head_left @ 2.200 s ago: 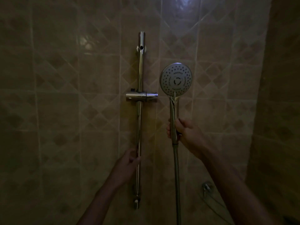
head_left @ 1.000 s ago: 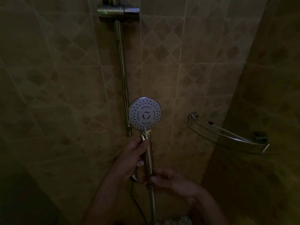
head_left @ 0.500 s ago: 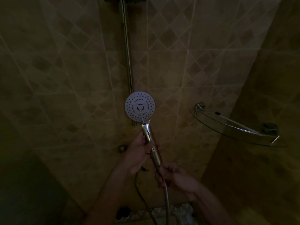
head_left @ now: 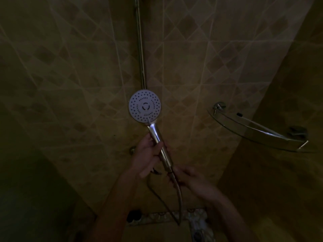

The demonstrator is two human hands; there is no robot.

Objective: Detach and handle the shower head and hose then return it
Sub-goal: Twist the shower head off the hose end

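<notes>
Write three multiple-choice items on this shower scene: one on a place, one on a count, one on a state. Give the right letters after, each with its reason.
1. Where is the glass corner shelf relative to the shower head?
A. To its right
B. To its left
C. Directly below it

2. How many hands are on the shower head and hose?
A. None
B. One
C. Two

3. What is the state of the shower head?
A. Mounted on the rail
B. Held off the rail, spray face towards the camera
C. Lying on the floor

Answers:
1. A, the shelf sits in the wall corner at the right of the view.
2. C, the left hand has its grip on the handle and the right hand holds where the hose joins it.
3. B, the nozzle holes face the camera and only the hands carry it.
</notes>
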